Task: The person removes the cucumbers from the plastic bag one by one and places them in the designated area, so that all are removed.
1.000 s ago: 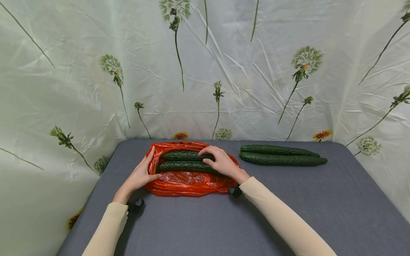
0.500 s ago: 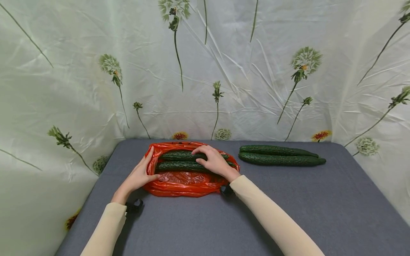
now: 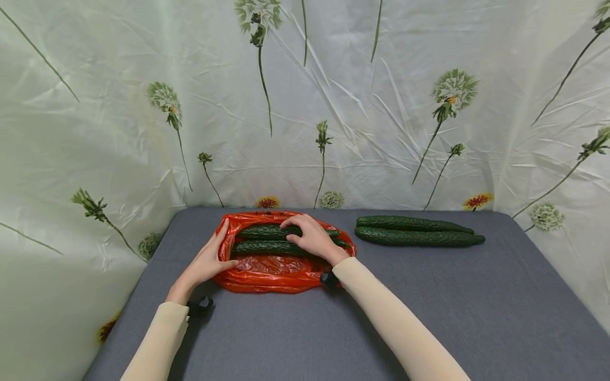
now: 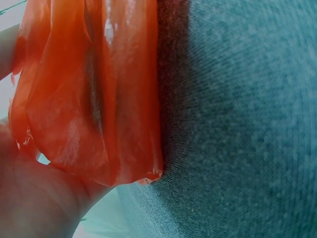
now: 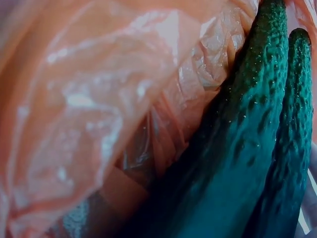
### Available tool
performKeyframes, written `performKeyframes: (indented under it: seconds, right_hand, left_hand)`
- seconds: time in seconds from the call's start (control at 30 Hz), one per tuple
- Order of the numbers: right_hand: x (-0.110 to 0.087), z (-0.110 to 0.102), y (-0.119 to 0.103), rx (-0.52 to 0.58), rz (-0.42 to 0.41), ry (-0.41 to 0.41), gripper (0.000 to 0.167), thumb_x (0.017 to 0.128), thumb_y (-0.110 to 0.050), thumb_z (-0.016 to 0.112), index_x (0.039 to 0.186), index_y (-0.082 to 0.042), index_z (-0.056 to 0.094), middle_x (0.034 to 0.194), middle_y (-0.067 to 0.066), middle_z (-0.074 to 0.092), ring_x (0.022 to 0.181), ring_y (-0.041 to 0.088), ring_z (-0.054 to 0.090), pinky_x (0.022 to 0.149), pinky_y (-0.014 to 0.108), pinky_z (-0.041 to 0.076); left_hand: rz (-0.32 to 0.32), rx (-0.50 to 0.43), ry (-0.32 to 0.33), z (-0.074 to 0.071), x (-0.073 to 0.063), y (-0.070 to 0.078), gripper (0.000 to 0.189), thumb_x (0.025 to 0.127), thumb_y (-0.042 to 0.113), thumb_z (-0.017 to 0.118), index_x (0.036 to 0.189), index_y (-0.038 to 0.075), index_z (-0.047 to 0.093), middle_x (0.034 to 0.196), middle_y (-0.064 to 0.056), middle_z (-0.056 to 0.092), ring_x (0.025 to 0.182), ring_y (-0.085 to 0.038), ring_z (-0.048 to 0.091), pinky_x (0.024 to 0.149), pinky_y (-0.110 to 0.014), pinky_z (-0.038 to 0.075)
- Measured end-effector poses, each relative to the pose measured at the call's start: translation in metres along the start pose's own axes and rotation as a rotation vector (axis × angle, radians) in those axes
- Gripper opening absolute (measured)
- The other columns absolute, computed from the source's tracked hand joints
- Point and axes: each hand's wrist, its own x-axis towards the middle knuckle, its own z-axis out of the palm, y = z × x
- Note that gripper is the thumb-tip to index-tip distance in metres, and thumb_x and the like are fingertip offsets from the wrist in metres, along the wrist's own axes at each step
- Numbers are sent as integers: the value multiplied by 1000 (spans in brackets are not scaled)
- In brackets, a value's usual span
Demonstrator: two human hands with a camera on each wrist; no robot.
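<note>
Two dark green, bumpy cucumbers lie side by side in a thin red plastic bag with its mouth facing up. My left hand spreads the bag's left end, fingers fairly straight along the edge and thumb over the near part of the mouth. In the left wrist view, the red film hangs in front of the palm. My right hand rests over the far cucumber with fingers and thumb loosely spread across it. Up close in the right wrist view are both cucumbers, beside the crumpled bag wall.
To the right of the bag, two more cucumbers lie together on the grey cloth-covered table. A white curtain printed with dandelions hangs behind the table and along its left side.
My right hand has slid left along the far cucumber, uncovering the right ends of the bagged cucumbers. The left hand and the bag stay in place.
</note>
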Motion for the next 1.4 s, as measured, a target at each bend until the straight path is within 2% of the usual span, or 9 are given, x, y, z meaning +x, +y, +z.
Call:
performKeyframes:
  seconds: [0.47, 0.97, 1.4]
  right_hand:
    - [8, 4, -2, -35, 39, -34, 31, 91, -16, 66, 122, -17, 63, 131, 2, 56, 124, 23, 45, 100, 41, 38]
    - [15, 10, -1, -179, 30, -50, 36, 90, -24, 68, 126, -22, 62, 131, 1, 55, 124, 23, 46, 100, 42, 39]
    - [19, 16, -3, -298, 18, -58, 42, 90, -26, 68, 131, -29, 59, 131, -1, 55, 117, 21, 52, 86, 39, 48]
  left_hand:
    - [5, -2, -7, 2, 0, -2, 107, 80, 20, 76, 155, 17, -1, 154, -31, 2, 138, -51, 2, 103, -69, 13]
    - [12, -9, -8, 1, 1, -2, 108, 79, 19, 77, 155, 18, 0, 154, -30, 2, 138, -50, 2, 103, -68, 12]
    - [13, 1, -11, 2, -1, -2, 108, 80, 21, 77, 155, 20, 0, 154, -31, 3, 138, -51, 2, 102, -69, 13]
